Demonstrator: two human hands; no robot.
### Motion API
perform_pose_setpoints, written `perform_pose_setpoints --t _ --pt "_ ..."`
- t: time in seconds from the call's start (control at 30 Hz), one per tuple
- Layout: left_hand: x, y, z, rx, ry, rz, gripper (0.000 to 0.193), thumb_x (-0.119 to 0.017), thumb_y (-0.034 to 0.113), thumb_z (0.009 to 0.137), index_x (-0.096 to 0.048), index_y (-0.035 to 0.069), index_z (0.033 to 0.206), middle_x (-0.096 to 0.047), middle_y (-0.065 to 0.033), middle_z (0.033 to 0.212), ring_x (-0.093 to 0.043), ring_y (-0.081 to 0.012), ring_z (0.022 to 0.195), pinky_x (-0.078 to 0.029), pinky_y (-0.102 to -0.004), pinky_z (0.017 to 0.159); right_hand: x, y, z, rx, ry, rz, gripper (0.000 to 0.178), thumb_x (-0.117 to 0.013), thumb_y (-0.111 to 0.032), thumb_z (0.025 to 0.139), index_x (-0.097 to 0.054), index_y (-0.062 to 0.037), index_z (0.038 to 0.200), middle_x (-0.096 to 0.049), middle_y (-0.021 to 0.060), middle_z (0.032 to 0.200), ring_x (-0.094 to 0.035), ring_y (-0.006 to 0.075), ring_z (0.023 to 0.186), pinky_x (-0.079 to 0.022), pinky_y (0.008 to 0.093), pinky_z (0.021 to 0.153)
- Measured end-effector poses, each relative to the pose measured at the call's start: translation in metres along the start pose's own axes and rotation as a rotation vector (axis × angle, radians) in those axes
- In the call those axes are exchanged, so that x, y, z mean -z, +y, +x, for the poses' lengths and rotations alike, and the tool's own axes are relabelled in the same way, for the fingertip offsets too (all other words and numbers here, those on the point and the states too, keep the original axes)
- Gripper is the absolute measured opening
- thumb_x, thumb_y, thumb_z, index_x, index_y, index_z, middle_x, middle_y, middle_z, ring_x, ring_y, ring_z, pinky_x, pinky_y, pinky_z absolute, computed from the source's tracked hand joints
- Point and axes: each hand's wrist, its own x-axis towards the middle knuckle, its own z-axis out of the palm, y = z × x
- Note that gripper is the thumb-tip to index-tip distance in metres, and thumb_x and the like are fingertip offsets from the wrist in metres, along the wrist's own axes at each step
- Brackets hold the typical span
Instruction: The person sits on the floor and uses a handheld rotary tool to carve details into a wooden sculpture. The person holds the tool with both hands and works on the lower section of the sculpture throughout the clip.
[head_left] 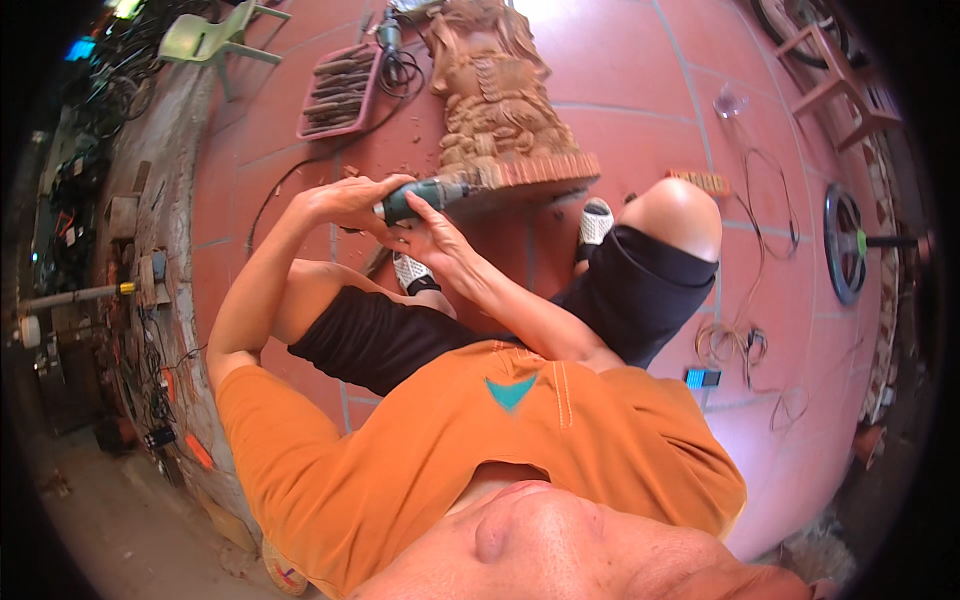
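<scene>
A carved wooden figure [490,95] stands on the tiled floor in front of me, its broad base with a ridged edge turned my way. Both hands hold a green, straight-bodied power tool [425,197]; its narrow dark nose points right and meets the left end of the base. Around the rear of the tool my left hand [360,203] is closed, coming from the left. Fingers of my right hand [432,238] wrap its body from below, with the thumb along the near side. The tool's tip is too small to make out.
A pink tray [303,128] of several dark, long hand tools lies at far left, beside another green power tool [389,35] and a black cord [285,180]. Wood chips dot the floor. At right are loose cables [760,230], a black wheel [845,245] and a stool [835,85].
</scene>
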Motion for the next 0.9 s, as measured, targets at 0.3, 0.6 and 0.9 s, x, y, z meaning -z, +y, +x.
perform_pose_setpoints --t 0.3,0.6,0.9 --pt "0.005 -0.003 0.005 -0.065 0.014 0.034 0.101 -0.084 0.044 0.068 -0.03 0.017 0.148 -0.064 -0.0234 0.107 -0.063 -0.0405 0.099 -0.049 -0.0464 0.082 -0.008 -0.005 -0.003 0.029 -0.022 -0.027 0.053 -0.072 -0.027 0.089 -0.045 -0.0129 0.132 -0.056 0.0132 0.123 -0.059 0.0298 0.113 -0.054 0.0471 0.088" --pt "0.002 -0.007 0.014 -0.1 0.063 0.064 0.099 -0.084 0.043 0.068 -0.03 0.019 0.148 -0.065 -0.0234 0.104 -0.063 -0.0414 0.096 -0.049 -0.0482 0.079 -0.005 -0.006 0.003 0.055 0.027 0.038 0.043 -0.073 -0.024 0.088 -0.053 -0.0096 0.123 -0.064 0.0105 0.11 -0.066 0.0285 0.096 -0.058 0.0447 0.076" --pt "0.005 -0.007 0.016 -0.121 0.047 0.047 0.099 -0.085 0.039 0.068 -0.03 0.018 0.148 -0.065 -0.0232 0.103 -0.064 -0.041 0.095 -0.05 -0.0477 0.077 -0.004 -0.006 0.003 0.046 0.012 0.046 0.045 -0.074 -0.023 0.087 -0.051 -0.0101 0.124 -0.063 0.0103 0.113 -0.065 0.0292 0.1 -0.057 0.0473 0.08"
